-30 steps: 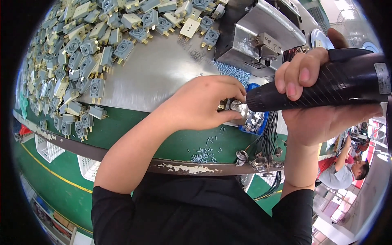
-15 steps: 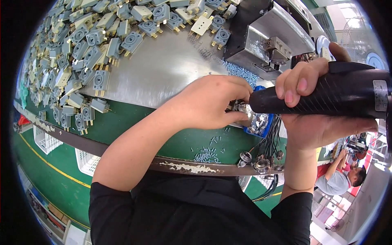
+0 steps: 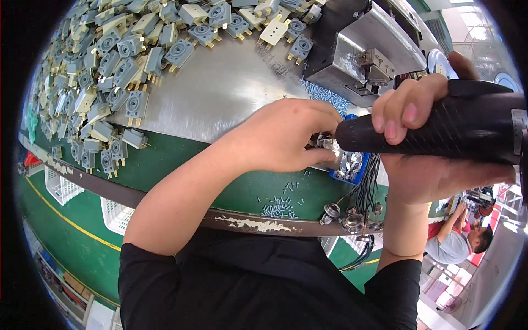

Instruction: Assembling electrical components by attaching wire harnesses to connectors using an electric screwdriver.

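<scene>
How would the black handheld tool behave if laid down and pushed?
The black handheld tool might roll, since it looks rounded, though its raised top piece could check that. Its grooved grip probably resists slipping.

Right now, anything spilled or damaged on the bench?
Yes. Loose screws lie scattered on the green mat, outside any container. The brown bench edge beside them looks chipped, with pale patches breaking its surface.

Toward three o'clock, a black, ridged power tool [image 3: 440, 129], roughly level, nose pointing to nine; just beside that nose, a small shiny metal part [image 3: 329, 144], mostly hidden.
</scene>
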Available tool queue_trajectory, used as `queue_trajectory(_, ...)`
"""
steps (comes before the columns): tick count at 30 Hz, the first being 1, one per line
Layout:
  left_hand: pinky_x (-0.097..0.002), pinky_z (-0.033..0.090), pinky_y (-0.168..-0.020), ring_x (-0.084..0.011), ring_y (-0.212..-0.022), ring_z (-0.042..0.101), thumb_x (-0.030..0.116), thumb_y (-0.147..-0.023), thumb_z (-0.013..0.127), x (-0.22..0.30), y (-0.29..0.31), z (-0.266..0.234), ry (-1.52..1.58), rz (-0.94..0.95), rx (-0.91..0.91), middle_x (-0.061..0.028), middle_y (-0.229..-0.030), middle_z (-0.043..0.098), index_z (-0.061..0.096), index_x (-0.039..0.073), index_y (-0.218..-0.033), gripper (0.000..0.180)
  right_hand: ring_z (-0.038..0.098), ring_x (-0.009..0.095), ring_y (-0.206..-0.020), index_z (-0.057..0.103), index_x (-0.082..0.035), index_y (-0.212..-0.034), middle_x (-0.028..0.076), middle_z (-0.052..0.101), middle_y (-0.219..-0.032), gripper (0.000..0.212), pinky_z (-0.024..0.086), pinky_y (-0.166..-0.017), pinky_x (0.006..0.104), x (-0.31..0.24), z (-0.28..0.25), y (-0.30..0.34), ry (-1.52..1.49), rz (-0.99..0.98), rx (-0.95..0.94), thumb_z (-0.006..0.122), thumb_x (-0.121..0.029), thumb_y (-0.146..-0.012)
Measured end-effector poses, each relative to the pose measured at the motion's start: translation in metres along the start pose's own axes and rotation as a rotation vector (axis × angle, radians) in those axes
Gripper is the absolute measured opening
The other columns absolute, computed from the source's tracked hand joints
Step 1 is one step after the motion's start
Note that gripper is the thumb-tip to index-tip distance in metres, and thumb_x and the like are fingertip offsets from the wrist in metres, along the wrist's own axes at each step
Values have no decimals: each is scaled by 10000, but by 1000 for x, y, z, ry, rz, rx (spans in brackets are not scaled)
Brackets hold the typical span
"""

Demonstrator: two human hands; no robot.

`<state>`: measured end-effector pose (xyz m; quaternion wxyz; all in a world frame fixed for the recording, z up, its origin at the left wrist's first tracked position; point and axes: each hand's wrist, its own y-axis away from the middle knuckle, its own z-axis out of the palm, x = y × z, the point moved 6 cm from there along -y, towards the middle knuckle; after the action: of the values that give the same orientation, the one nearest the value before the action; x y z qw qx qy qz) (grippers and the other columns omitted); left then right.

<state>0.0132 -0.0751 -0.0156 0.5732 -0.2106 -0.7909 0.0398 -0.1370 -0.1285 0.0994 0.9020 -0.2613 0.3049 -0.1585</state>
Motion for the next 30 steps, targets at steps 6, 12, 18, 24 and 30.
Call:
queue_trajectory(6, -428, 560, -816, -333, -942, 705, 225, -802, 834, -4, 2, 1, -18, 8, 1, -88, -1045, 716, 750, 57, -1040, 303, 211, 283, -1380, 153, 85, -1611, 154, 205, -1527, 741, 153, -1184, 425, 2, 11, 0, 119, 73, -63, 292, -354, -1031)
queue_trajectory(12, -430, 561, -819, -336, -947, 704, 231, -803, 832, -1, 1, 0, 1, 11, 10, -91, -1039, 717, 750, 58, -1051, 313, 569, 182, -661, 365, -26, -1554, 62, 556, -834, 1321, 478, -649, 378, 26, 40, 6, 616, 584, -533, 515, -1014, -689)
queue_trajectory(18, -428, 563, -815, -331, -935, 707, 223, -804, 827, -2, 2, 1, -9, 24, 23, -92, -1031, 717, 750, 64, -1055, 307, 564, 177, -653, 377, -30, -1541, 56, 550, -831, 1308, 479, -643, 374, 26, 42, 7, 563, 581, -583, 527, -1009, -687)
queue_trajectory(24, -432, 562, -815, -327, -936, 709, 221, -812, 823, -2, 2, 0, -4, -24, -1, -88, -1026, 715, 747, 73, -1056, 296, 557, 170, -643, 391, -35, -1525, 48, 542, -826, 1292, 479, -635, 369, 27, 44, 11, 494, 583, -640, 541, -1004, -684)
queue_trajectory(30, -448, 560, -823, -337, -958, 705, 245, -822, 819, -3, 1, 4, -44, 4, -18, -87, -1004, 708, 741, 74, -1030, 280, 551, 164, -632, 405, -40, -1509, 40, 534, -822, 1277, 480, -628, 365, 27, 46, 13, 429, 584, -699, 556, -1000, -681)
